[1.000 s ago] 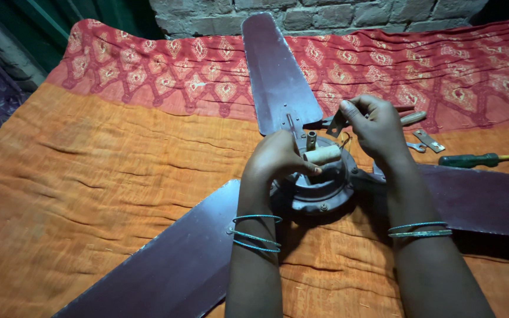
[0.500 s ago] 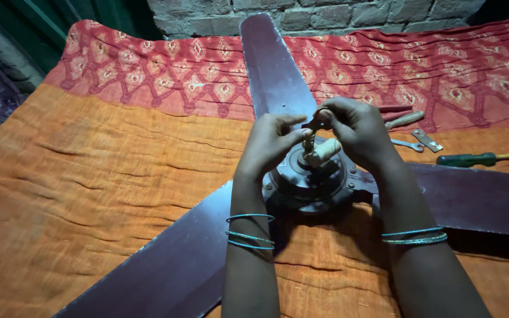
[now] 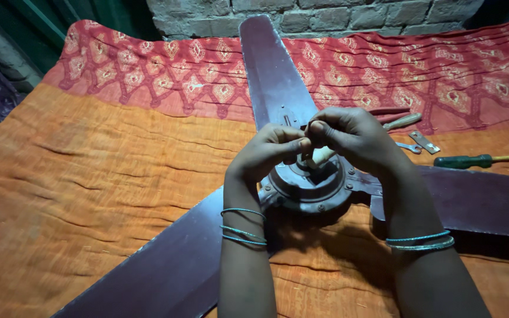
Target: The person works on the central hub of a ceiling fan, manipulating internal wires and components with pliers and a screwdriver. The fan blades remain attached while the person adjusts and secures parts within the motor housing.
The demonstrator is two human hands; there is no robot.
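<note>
Your left hand (image 3: pixel 269 154) and right hand (image 3: pixel 351 138) have now met fingertip to fingertip above the fan hub (image 3: pixel 310 188), both pinched shut on something too small to tell; a second ago they were apart; blades (image 3: pixel 275 76) lie on the orange cloth (image 3: pixel 89 176), screwdriver (image 3: pixel 478 159) well right.

Green-handled screwdriver (image 3: pixel 463 160), small spanner (image 3: pixel 409 147) and flat metal plate (image 3: pixel 424 142) lying on orange-and-red patterned cloth (image 3: pixel 89 171); brick wall (image 3: pixel 325 17) behind.

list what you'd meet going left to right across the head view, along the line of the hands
orange cloth → left hand → right hand → small spanner → flat metal bracket → green-handled screwdriver
</note>
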